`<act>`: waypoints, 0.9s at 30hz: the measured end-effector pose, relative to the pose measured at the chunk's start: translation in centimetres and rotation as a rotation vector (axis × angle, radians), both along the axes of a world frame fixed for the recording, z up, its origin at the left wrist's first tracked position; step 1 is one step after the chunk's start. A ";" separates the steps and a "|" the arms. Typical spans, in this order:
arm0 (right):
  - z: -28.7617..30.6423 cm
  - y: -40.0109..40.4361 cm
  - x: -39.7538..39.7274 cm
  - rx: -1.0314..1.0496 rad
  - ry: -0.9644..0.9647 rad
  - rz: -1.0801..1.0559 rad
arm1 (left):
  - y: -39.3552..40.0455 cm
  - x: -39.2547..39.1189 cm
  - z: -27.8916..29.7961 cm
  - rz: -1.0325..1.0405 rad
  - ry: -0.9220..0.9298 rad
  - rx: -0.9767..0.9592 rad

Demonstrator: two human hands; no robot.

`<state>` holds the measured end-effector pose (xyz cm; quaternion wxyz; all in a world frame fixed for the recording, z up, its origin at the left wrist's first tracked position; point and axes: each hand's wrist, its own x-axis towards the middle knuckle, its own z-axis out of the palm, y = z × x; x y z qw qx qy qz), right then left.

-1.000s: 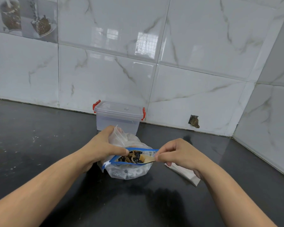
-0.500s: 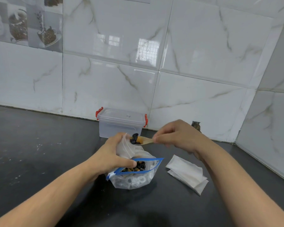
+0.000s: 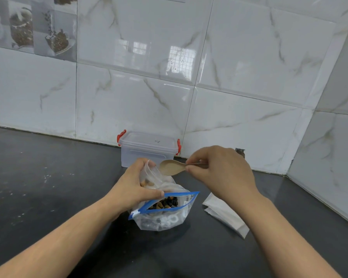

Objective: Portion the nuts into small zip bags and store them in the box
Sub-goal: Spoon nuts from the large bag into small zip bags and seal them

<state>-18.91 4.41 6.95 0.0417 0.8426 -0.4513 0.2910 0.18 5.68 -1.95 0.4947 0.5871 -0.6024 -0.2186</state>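
Small clear plastic zip bag point(image 3: 149, 177) judged light, limp, slippery; best held at mouth edge. Left hand point(image 3: 134, 186) gripped it just so, fingers point(image 3: 147, 194) curled round film, few nuts point(image 3: 146, 183) inside. Right hand point(image 3: 219, 173) pinched handle of pale wooden spoon point(image 3: 170, 167), bowl empty, at bag mouth. Large blue-zip bag of mixed nuts point(image 3: 165, 209) sat on dark desk point(image 3: 48, 187) just near of left hand. Clear lidded box with red clips point(image 3: 148, 149) stood far, closed

Left hand point(image 3: 133, 187) holds small zip bag point(image 3: 149, 175) open w/ few nuts point(image 3: 147, 183) — right hand point(image 3: 219, 173) pinches empty spoon point(image 3: 170, 167) at its mouth.
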 end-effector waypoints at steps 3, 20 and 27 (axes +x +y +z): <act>-0.6 -1.4 -1.8 0.263 -0.156 0.087 | 0.2 -0.3 0.1 0.036 0.002 -0.016; -7.5 -0.4 0.7 -0.068 -0.237 0.180 | 1.3 -1.4 3.0 0.008 0.685 -0.075; -6.2 -0.1 0.7 0.224 -0.795 0.389 | 2.2 -3.3 3.8 -0.046 0.496 -0.322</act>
